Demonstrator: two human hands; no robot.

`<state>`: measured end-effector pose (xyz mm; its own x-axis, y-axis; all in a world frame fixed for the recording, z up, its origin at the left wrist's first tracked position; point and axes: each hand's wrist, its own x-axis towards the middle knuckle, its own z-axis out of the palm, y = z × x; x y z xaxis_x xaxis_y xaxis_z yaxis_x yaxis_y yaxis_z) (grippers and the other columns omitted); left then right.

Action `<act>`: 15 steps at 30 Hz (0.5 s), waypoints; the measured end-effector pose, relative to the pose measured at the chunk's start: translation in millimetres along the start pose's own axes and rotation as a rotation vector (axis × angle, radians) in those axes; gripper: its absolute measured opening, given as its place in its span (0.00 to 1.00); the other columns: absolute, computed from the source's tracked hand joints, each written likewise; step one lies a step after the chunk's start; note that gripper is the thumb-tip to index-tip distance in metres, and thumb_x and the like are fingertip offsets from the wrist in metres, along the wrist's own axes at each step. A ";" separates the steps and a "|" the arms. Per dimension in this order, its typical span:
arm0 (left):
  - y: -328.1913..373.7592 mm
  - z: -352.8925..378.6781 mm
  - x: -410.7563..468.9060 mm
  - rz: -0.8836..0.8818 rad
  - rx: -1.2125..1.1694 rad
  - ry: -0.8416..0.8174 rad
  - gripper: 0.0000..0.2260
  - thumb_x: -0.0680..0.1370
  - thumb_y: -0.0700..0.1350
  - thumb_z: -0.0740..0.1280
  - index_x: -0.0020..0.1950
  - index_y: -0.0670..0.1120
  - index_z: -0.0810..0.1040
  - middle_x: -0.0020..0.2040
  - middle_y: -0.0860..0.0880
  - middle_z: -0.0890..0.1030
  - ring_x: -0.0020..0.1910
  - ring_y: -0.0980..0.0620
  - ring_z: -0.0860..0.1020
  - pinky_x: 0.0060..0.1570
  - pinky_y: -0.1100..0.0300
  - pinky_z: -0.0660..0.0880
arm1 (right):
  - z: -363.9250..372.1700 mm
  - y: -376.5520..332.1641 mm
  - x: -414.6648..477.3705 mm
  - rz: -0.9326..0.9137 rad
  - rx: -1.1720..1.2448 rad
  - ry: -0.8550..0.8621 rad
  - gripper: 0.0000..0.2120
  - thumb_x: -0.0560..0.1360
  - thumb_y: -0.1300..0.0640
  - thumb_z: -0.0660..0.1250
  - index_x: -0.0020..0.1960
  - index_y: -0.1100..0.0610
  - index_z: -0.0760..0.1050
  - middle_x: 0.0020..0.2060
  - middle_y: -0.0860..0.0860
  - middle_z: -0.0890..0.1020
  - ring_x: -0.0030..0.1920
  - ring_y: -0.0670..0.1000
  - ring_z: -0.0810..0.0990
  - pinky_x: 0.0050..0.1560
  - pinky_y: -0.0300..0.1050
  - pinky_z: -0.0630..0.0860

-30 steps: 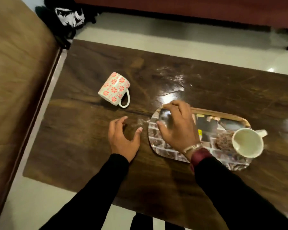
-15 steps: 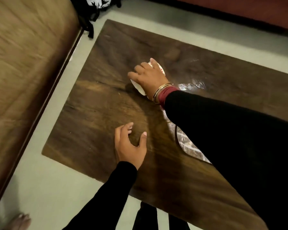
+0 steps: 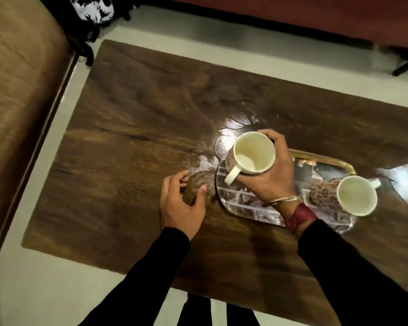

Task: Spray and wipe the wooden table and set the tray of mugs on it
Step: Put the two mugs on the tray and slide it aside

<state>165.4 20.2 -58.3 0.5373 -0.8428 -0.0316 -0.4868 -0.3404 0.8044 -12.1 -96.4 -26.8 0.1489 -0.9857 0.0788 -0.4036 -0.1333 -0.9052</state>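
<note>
On the dark wooden table [image 3: 132,142] lies a patterned tray [image 3: 247,203] with a gold far rim, at the right. My right hand [image 3: 269,177] is shut on a floral mug [image 3: 252,152], cream inside, and holds it upright over the tray's left end with its handle pointing toward me. A second floral mug [image 3: 353,195] stands upright at the tray's right end. My left hand [image 3: 181,203] rests on the table just left of the tray, fingers curled apart, holding nothing.
A brown bed or sofa surface [image 3: 17,102] runs along the left. A black-and-white bag [image 3: 90,10] lies on the floor at the table's far left corner. A dark red furniture edge [image 3: 292,12] borders the far side. Wet glare patches show near the tray.
My right hand reached left to the mug lying on its side on the table, took hold of it and carried it back over the tray's left end. My left hand stayed put.
</note>
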 end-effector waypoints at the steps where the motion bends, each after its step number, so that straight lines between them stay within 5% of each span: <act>1: 3.0 3.4 -1.8 0.005 -0.001 -0.015 0.20 0.73 0.46 0.78 0.63 0.49 0.78 0.56 0.54 0.76 0.54 0.56 0.78 0.50 0.66 0.75 | -6.7 6.4 -6.3 0.014 -0.008 -0.014 0.43 0.58 0.58 0.89 0.67 0.62 0.71 0.60 0.52 0.79 0.60 0.50 0.80 0.59 0.46 0.79; 9: 13.4 22.7 -15.0 0.006 0.025 -0.096 0.20 0.74 0.46 0.78 0.64 0.48 0.78 0.57 0.53 0.76 0.55 0.56 0.78 0.50 0.66 0.74 | -16.4 36.6 -15.8 0.043 0.004 -0.090 0.42 0.59 0.52 0.87 0.67 0.53 0.71 0.61 0.50 0.79 0.62 0.54 0.80 0.58 0.58 0.79; 15: 15.2 30.2 -16.4 -0.012 0.031 -0.115 0.20 0.74 0.43 0.78 0.64 0.48 0.78 0.57 0.51 0.77 0.54 0.56 0.78 0.49 0.73 0.72 | -13.8 36.9 -24.6 0.090 0.024 -0.093 0.43 0.61 0.60 0.86 0.70 0.57 0.70 0.63 0.46 0.77 0.64 0.45 0.78 0.64 0.48 0.78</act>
<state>128.4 16.3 -63.4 0.4618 -0.8801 -0.1105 -0.5023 -0.3622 0.7852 -43.1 -78.5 -56.3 0.1967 -0.9796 -0.0416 -0.3980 -0.0410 -0.9165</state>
